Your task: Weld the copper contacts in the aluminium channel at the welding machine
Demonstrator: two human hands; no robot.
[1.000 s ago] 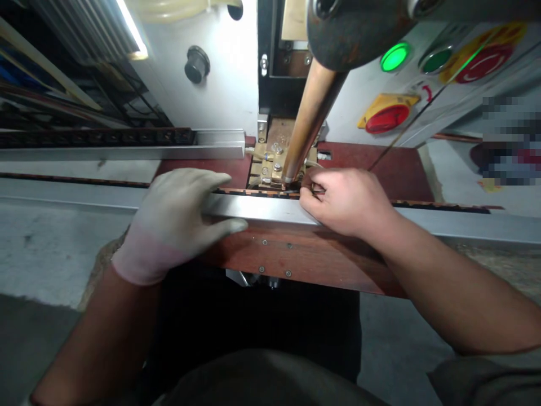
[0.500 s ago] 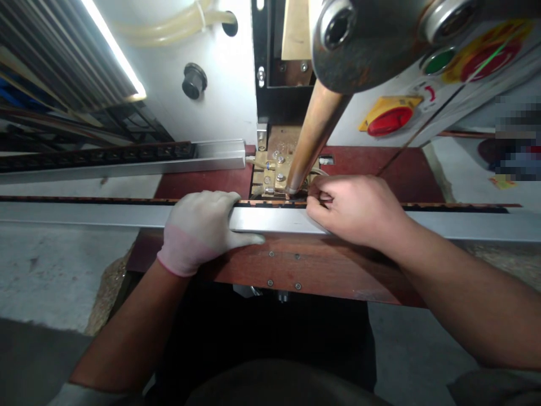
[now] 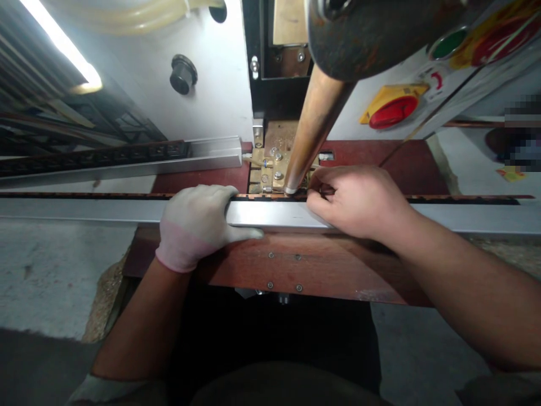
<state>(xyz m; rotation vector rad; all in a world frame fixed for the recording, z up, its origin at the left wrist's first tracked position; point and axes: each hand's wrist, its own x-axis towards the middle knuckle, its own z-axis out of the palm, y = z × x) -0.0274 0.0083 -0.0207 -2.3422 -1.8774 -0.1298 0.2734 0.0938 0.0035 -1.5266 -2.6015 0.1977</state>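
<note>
A long silver metal rail (image 3: 270, 214) runs from left to right across the front, with a thin black and copper-coloured strip (image 3: 84, 195) along its far edge. My left hand (image 3: 196, 225), in a white and pink glove, grips the rail with its thumb on the near side and its fingers over the far side. My bare right hand (image 3: 359, 197) pinches at the far edge, and what lies between its fingertips is hidden. Just left of those fingertips, the lower end of a thick copper-coloured rod (image 3: 316, 124) comes down at the strip, over a brass block (image 3: 274, 163) with screws.
Behind the rod stands a white machine housing (image 3: 220, 84) with a black knob (image 3: 183, 74). A red rotary switch (image 3: 393, 111) is at right. A second metal channel (image 3: 215, 152) lies behind on the left. The rail rests above a reddish-brown board (image 3: 321, 270).
The camera view has shifted slightly. Both hands keep nearly the same places on the rail, and the rod end stays by the strip.
</note>
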